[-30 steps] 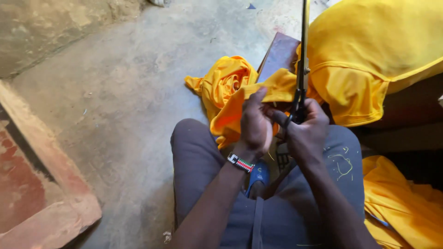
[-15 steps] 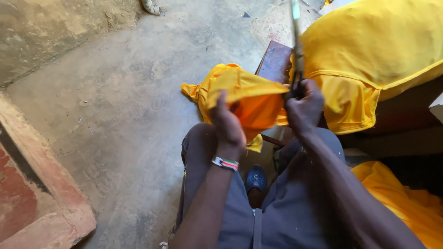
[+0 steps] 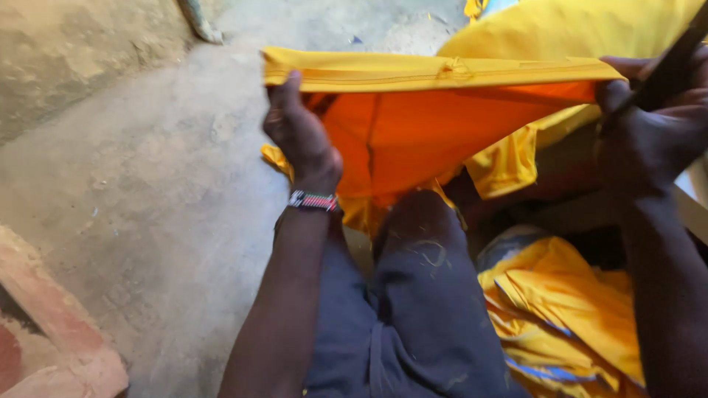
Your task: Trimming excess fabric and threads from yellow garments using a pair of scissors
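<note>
While our left hand [image 3: 301, 136] pinches one end of the yellow cloth [image 3: 442, 110] with closed fingers, we see its stitched hem pulled taut and level above our knees, the underside glowing orange. At the other end our right hand [image 3: 649, 136] is closed on the cloth's corner together with a dark, thin tool [image 3: 675, 63]. Bare grey concrete floor [image 3: 133, 191] spreads to the left, a reddish step [image 3: 51, 332] sits at its near corner, and more yellow cloth [image 3: 575, 309] is heaped at our right.

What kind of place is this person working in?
Probably a small, informal sewing or garment workshop. The person sits low over a bare concrete floor, both hands stretch a stitched yellow cloth, and more yellow fabric lies piled beside the knees.
</note>
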